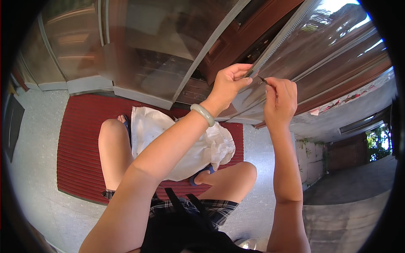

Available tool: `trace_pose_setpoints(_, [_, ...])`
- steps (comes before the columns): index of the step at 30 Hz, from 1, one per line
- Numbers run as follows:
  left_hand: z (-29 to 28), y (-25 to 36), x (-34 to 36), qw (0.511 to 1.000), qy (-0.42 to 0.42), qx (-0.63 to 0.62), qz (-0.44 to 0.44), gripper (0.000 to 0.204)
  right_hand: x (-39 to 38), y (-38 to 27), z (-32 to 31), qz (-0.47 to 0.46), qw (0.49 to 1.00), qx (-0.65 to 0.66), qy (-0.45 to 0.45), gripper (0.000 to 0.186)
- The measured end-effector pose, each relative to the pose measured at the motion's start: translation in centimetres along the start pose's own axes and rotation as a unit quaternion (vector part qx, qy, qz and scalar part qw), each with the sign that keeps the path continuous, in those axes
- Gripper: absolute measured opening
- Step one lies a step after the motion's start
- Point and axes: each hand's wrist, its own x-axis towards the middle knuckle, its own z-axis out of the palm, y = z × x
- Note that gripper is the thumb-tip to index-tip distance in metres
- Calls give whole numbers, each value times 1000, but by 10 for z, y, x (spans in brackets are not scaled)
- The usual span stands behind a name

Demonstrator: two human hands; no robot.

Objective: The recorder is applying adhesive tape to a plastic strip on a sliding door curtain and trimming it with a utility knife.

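From where I stand, the sheet (322, 52) hangs at the doorway, just beyond the person crouching on the red mat (84, 147). It is clear plastic, faintly brownish where the door (251, 27) shows through, glossy, streaked with bright glare toward the top right and rippled lower down. A pale grey, finely ribbed strip (282, 39) runs along its near edge, slanting down to the hands. The left hand (228, 84), a pale bangle (202, 115) on its wrist, pinches the strip's lower end between thumb and fingertips, the other fingers loosely bent. The right hand (282, 99) is closed, thumb against forefinger, on a small dark piece (262, 79) whose tip points at the left fingertips; a slight gap seems to part them. What that piece is I can't make out: it is thin, nearly black, and mostly covered by the fingers. Something dark also shows at the left fingertips, too small to tell. The bit of strip under the left thumb is hidden, and the sheet's upper part is cut off by the round rim of the view. Below, a white cloth (147, 126) lies crumpled between the person's feet, its middle covered by the left forearm.
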Motion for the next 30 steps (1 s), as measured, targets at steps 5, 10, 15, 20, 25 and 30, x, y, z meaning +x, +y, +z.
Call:
trace_pose_setpoints(5, [8, -8, -2, 1000, 9, -4, 26, 39, 11, 0, -9, 11, 1000, -10, -17, 16])
trace_pose_setpoints(10, [6, -17, -4, 997, 31, 12, 63, 34, 22, 2, -12, 77, 996, 1, -46, 14])
trace_pose_setpoints(15, [5, -23, -7, 994, 39, 64, 75, 31, 51, -4, -25, -26, 993, -107, -50, 17])
trace_pose_setpoints(20, [10, -23, -12, 993, 43, 66, 87, 28, 83, -3, -41, -119, 962, -239, -64, 26])
trace_pose_setpoints(25, [9, -28, -11, 994, 55, 56, 78, 27, 100, 0, -46, -165, 936, -295, -93, 32])
trace_pose_setpoints(30, [9, -36, -10, 990, 54, 79, 100, 26, 93, 0, -45, -178, 926, -312, -116, 35])
